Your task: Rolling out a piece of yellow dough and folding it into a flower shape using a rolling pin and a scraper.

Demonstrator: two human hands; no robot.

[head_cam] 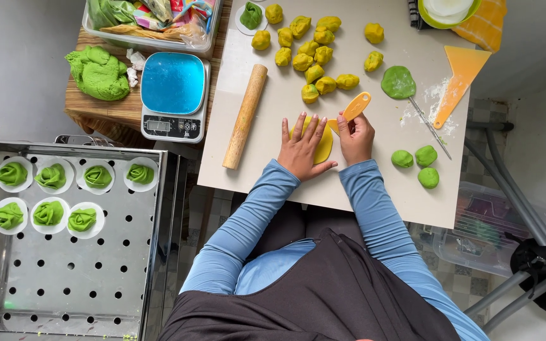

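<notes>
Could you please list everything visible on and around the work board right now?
yellow dough balls: about fifteen, board's top
flat yellow dough: one, under left hand
green dough balls: three, board's right
flat green dough: one, board's right
rolling pin: one, wooden, board's left
large scraper: one, orange, top right
scale: one, blue-topped, left of board
green dough lump: one, beside scale
shaped green pieces: seven, perforated steel tray
left hand: flat on dough
right hand: holds small orange scraper
</notes>
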